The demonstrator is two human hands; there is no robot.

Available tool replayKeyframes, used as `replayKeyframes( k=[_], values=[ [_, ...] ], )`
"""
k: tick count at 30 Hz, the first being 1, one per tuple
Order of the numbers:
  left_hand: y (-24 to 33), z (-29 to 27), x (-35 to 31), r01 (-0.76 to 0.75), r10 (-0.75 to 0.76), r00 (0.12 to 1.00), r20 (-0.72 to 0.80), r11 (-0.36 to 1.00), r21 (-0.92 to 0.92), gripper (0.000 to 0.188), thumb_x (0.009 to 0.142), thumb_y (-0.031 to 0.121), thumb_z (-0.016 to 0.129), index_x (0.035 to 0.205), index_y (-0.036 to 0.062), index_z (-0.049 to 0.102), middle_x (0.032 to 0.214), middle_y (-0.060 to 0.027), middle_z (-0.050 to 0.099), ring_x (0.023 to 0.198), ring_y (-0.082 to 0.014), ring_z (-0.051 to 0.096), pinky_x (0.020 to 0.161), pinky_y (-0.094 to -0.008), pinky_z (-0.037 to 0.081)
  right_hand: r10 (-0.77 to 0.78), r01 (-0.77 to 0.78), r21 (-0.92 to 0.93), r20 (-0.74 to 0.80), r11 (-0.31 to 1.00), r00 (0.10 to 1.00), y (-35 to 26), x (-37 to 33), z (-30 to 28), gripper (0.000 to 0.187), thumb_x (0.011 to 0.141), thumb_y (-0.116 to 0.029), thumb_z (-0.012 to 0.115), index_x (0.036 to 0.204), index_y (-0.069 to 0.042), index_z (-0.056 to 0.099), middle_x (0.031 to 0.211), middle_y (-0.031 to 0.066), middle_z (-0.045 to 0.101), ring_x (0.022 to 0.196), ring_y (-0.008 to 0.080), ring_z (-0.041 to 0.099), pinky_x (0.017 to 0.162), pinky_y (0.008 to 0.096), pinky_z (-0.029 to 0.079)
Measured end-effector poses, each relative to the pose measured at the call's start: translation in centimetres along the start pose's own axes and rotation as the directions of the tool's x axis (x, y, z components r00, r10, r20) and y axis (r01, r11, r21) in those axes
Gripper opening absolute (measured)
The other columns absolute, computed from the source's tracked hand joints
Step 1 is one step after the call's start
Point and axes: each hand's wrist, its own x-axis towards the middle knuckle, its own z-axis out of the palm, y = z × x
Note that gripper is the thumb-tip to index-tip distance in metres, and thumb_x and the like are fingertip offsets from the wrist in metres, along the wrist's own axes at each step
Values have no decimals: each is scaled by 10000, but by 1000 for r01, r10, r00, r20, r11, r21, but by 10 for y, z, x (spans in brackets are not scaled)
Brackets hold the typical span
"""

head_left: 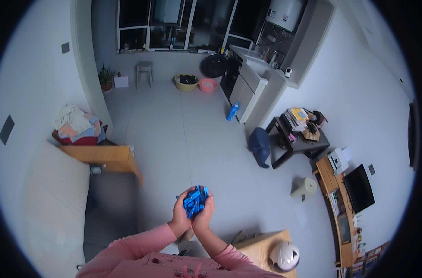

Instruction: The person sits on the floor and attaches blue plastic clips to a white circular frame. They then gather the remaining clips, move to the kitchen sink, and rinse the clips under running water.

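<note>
In front of my body, my left hand (179, 217) and my right hand (206, 216) are cupped together, wrists side by side. A heap of small, narrow, shiny blue pieces (195, 202) fills the hollow between them. They look like plastic clothes pegs, but they are too small here to be sure of their kind. Both hands support the heap from the sides and below, fingers curled up around it. Pink sleeves cover both forearms.
A wooden table (257, 245) with a white helmet (284, 256) stands near right. At left are a sofa (53, 199) and its wooden armrest (104, 157). A dark blue elephant-shaped stool (259, 146), black table (292, 143) and blue bottle (233, 111) stand farther right.
</note>
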Motion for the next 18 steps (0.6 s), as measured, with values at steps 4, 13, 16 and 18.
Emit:
replayKeyframes(
  k=[4, 13, 16, 18],
  values=[
    [47, 16, 128, -3, 3, 1000, -1, 1000, -13, 343, 985, 314, 409, 1171, 102, 604, 1186, -88, 633, 1093, -235, 609, 982, -387, 474, 12, 3, -114, 130, 993, 991, 50, 130, 39, 498, 1036, -400, 338, 1237, 11, 536, 1140, 104, 588, 1055, 198, 539, 943, 326, 422],
    [121, 110, 406, -105, 101, 990, 94, 993, 47, 340, 999, 299, 389, 1196, 101, 581, 1171, -58, 622, 1076, -207, 599, 979, -363, 462, -18, 15, 19, 166, 1000, 986, 85, 422, 131, 537, 1046, -428, 290, 1234, 16, 527, 1125, 97, 597, 1035, 160, 570, 927, 315, 456],
    [143, 141, 495, -87, 90, 990, 105, 996, -31, 365, 1007, 327, 375, 1207, 98, 576, 1186, -65, 619, 1082, -216, 598, 983, -372, 459, -14, -1, 67, 222, 998, 975, 100, 520, 158, 545, 1047, -429, 292, 1250, 25, 515, 1164, 112, 586, 1069, 175, 558, 951, 326, 442],
    [157, 137, 567, -89, 97, 991, 97, 993, -80, 371, 1015, 324, 368, 1212, 93, 581, 1187, -73, 623, 1089, -210, 601, 991, -366, 461, -7, 0, 30, 213, 1000, 977, 134, 587, 172, 482, 1042, -362, 327, 1264, 19, 522, 1197, 120, 582, 1108, 202, 541, 998, 340, 400]
  ],
)
